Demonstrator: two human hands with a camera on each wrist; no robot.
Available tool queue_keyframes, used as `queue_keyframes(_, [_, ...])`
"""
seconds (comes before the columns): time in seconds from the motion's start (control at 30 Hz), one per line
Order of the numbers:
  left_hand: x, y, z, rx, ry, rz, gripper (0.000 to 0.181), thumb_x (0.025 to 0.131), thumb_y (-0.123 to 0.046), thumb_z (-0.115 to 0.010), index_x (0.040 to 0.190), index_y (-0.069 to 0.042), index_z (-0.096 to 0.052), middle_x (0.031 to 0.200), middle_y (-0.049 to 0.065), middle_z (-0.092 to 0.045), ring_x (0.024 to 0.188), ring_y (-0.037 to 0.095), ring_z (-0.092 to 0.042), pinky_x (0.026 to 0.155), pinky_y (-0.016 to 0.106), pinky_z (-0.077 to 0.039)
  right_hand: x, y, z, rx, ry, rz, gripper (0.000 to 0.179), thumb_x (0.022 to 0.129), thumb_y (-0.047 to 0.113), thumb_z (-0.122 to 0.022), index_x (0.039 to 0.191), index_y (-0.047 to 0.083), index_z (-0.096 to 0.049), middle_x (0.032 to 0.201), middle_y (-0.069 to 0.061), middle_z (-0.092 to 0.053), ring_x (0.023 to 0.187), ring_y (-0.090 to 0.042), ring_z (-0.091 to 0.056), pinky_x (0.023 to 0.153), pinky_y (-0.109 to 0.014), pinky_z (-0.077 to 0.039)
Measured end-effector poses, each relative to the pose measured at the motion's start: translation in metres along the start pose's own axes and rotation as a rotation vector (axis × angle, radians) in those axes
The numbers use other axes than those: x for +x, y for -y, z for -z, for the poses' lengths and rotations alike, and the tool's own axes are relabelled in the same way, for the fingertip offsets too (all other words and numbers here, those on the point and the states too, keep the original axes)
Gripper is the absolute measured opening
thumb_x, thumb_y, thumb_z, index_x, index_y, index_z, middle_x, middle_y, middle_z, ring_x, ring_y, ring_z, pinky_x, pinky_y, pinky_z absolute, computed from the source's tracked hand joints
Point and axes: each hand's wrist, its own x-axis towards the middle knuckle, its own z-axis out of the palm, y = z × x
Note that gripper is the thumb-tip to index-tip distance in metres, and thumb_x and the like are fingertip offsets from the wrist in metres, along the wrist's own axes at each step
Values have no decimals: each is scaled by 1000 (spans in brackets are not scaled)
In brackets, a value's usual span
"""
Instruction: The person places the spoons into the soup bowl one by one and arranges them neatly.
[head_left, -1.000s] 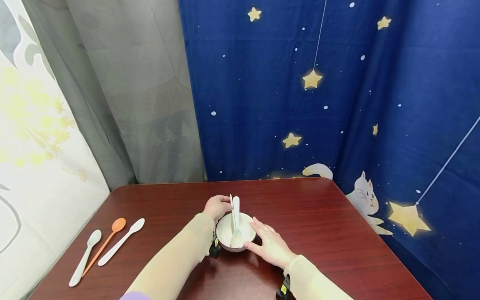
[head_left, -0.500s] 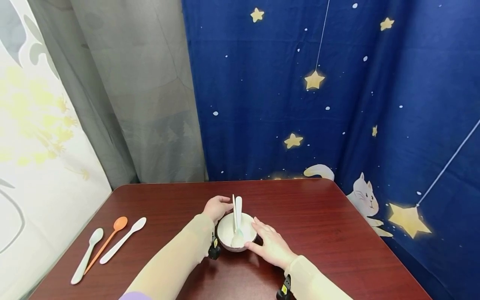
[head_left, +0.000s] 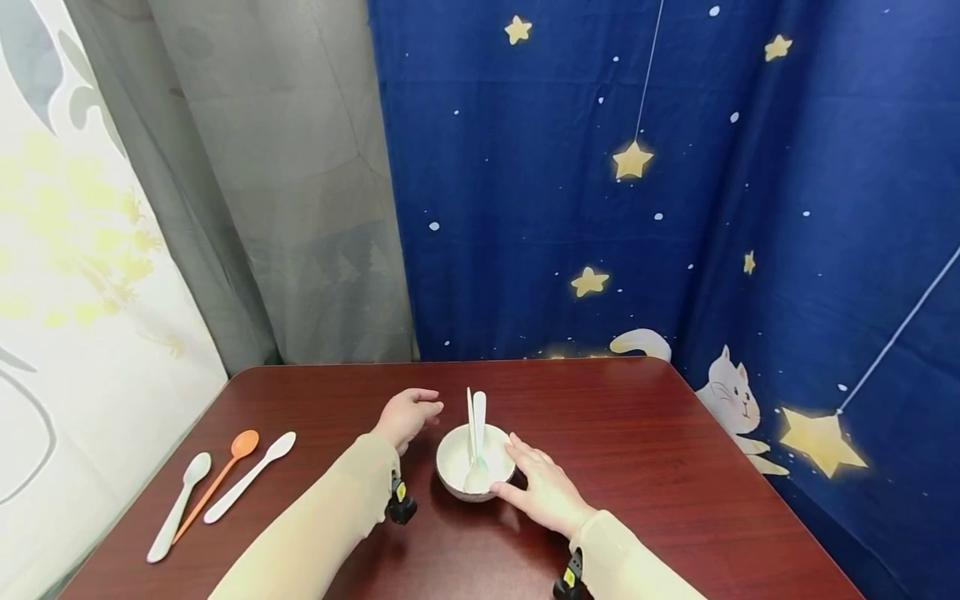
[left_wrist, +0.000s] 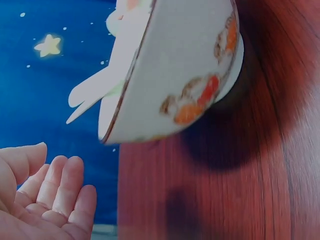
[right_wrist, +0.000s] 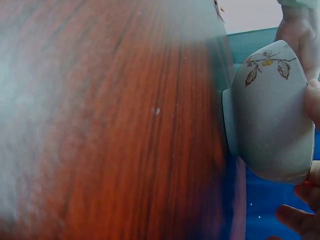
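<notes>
A small white bowl with a painted pattern on its outer wall stands on the table. Two spoons lean in it: a white-handled spoon and another seen nearly edge-on, its handle beside the first. Both handles stick up over the far rim. My right hand holds the bowl's right side, thumb at the near rim and fingers farther round. My left hand is apart from the bowl, to its left, with loosely bent fingers around nothing. In the left wrist view its palm and fingers show beside the spoon handles.
At the table's left lie three more spoons: a white one, an orange one partly under it, and another white one. The dark red table has a grey curtain and a blue starry curtain behind it.
My left hand has left the spoons at the bowl's rim and moved left, off the bowl. My right hand, the bowl and both spoons in it have stayed put. The view has shifted slightly.
</notes>
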Motion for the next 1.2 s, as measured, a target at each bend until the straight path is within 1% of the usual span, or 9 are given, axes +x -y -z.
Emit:
queue_keyframes(0.13, [-9,-1,17,-28,0,-20,35,92,-16,-64,125,-5,-60,113,14,-65,97,33,-66,93,50,-48,0,0,0,2,-8,5,79,88,60,-56,142,4,-45,152,-12,-34,136,-37,-35,106,-56,-32])
queue_keyframes(0.37, [-21,3,46,-18,8,-48,39,93,-19,-63,129,-4,-57,119,16,-63,93,25,-67,90,46,-51,-1,0,-1,0,-10,6,79,88,61,-56,142,4,-46,152,-11,-35,136,-37,-36,105,-56,-33])
queue_keyframes(0.47, [-26,6,58,-19,8,-54,40,94,-19,-63,130,-2,-56,120,17,-62,92,23,-66,90,46,-51,-1,0,-1,2,-10,8,79,88,61,-56,142,4,-46,152,-11,-35,136,-37,-36,106,-56,-33])
queue_keyframes(0.57, [-31,10,70,2,4,-65,42,95,-20,-62,132,-1,-54,121,18,-61,91,20,-66,89,46,-51,-1,0,-1,3,-6,5,79,88,61,-56,142,4,-45,152,-11,-35,136,-37,-35,106,-56,-32])
queue_keyframes(0.73, [-37,20,92,29,-16,-65,46,95,-22,-61,135,0,-50,123,19,-61,92,19,-66,90,45,-51,0,0,-2,5,-2,3,80,88,62,-55,143,4,-45,152,-11,-34,136,-36,-34,106,-56,-32])
queue_keyframes(0.87, [-42,29,112,54,-30,-60,49,96,-23,-59,137,1,-47,128,21,-57,91,16,-66,88,44,-52,0,0,-1,4,-1,6,80,88,62,-56,143,4,-44,152,-12,-34,136,-37,-35,106,-55,-32])
queue_keyframes(0.97, [-46,36,126,93,-60,-56,50,97,-23,-58,138,2,-46,128,23,-57,90,17,-66,85,42,-53,0,1,-1,-2,3,3,81,88,62,-55,143,4,-44,153,-11,-34,136,-36,-35,106,-55,-32])
queue_keyframes(1.07, [-50,42,140,129,-95,-43,51,97,-25,-59,138,2,-46,126,23,-58,89,17,-67,79,37,-55,0,1,-1,-2,4,2,80,88,62,-55,143,4,-44,153,-10,-34,136,-36,-35,106,-55,-32])
queue_keyframes(1.2, [-54,49,154,162,-116,-27,54,97,-28,-58,139,4,-43,127,26,-56,87,16,-66,76,34,-54,0,1,0,3,6,0,81,88,62,-55,143,4,-44,153,-11,-34,136,-36,-35,106,-56,-32])
